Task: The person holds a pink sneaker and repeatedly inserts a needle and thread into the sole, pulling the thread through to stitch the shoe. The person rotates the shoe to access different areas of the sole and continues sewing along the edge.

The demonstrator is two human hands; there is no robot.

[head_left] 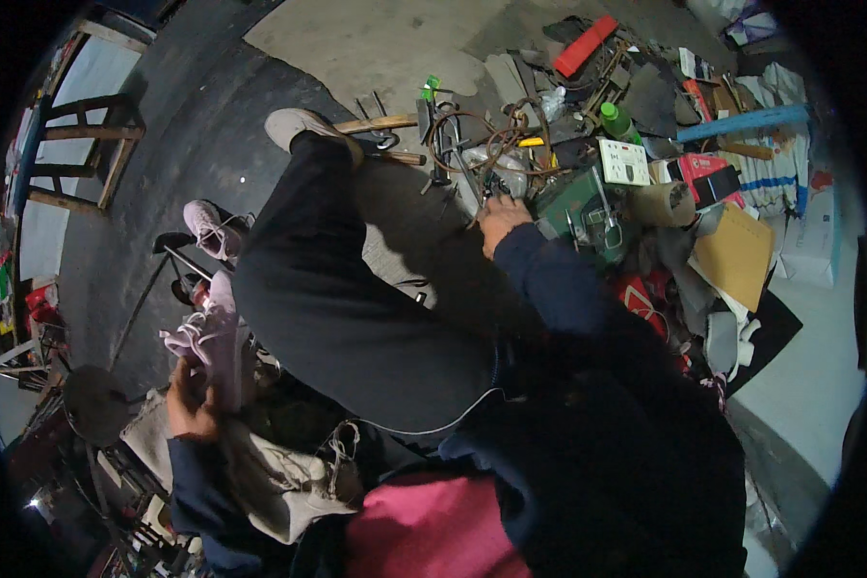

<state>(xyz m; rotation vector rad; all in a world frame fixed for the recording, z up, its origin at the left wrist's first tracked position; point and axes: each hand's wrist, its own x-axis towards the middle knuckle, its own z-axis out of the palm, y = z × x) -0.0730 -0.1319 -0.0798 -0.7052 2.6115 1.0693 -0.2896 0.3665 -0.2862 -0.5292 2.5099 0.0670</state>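
Observation:
My left hand [193, 405] is closed around the heel part of a pale pink laced shoe [220, 332], which sits beside my left leg over a grey cloth [289, 482]. Another pink shoe [212, 229] lies on the dark floor farther off, near a metal rod. Reaching out to the right, my right hand [504, 223] is at the near edge of a heap of tools and small parts. Its fingers are slightly apart over small dark metal pieces [494, 183]; nothing shows in its grip, though the fingertips are partly hidden.
A green metal box [583, 212] stands right of my right hand, with a white socket panel [624, 162] and a green bottle [618, 122] behind. A hammer-like wooden handle [380, 123] lies by my shoe. Wooden chair [96, 135] at far left; brown envelope [735, 255] at right.

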